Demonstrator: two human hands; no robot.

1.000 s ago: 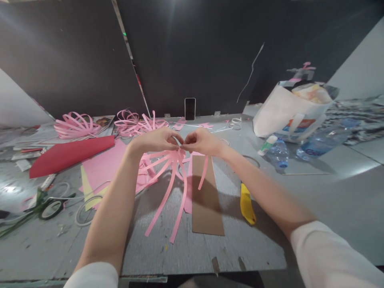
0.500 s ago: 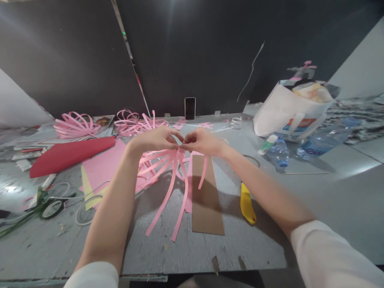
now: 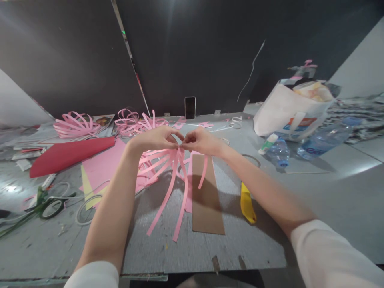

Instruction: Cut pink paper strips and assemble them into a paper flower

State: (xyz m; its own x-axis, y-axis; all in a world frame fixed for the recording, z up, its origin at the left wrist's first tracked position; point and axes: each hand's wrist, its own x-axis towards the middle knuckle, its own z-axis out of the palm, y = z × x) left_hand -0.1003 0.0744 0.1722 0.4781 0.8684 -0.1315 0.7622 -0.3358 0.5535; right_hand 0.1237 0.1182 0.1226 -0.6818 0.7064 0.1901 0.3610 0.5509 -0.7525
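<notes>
1. Left hand (image 3: pixel 156 139) closed in a pinch on the gathered top of the pink paper strips (image 3: pixel 168 176), held above the desk (image 3: pixel 270 240).
2. Right hand (image 3: pixel 201 141) likewise closed on the same gathered point, fingertips meeting those of the left at the middle.
3. Strips fanned out and hanging loose from that pinch, the longest ends reaching down to the desk surface beside a brown cardboard piece (image 3: pixel 207 196).
4. Judged about midway: strips already cut and bunched at one end, free ends not yet looped or fixed.
5. Finished looped pink bundles (image 3: pixel 76 124) lying at the far left of the desk, a second cluster (image 3: pixel 135 122) just behind the left hand.
6. Pink and red sheets (image 3: pixel 70 154) lying left of the arms, green-handled scissors (image 3: pixel 51 204) nearer the left edge.
7. Yellow cutter (image 3: pixel 247 204) under the right forearm, glue stick (image 3: pixel 268 144) and water bottles (image 3: pixel 279 154) well to the right, beside a white bag (image 3: pixel 282 110).
</notes>
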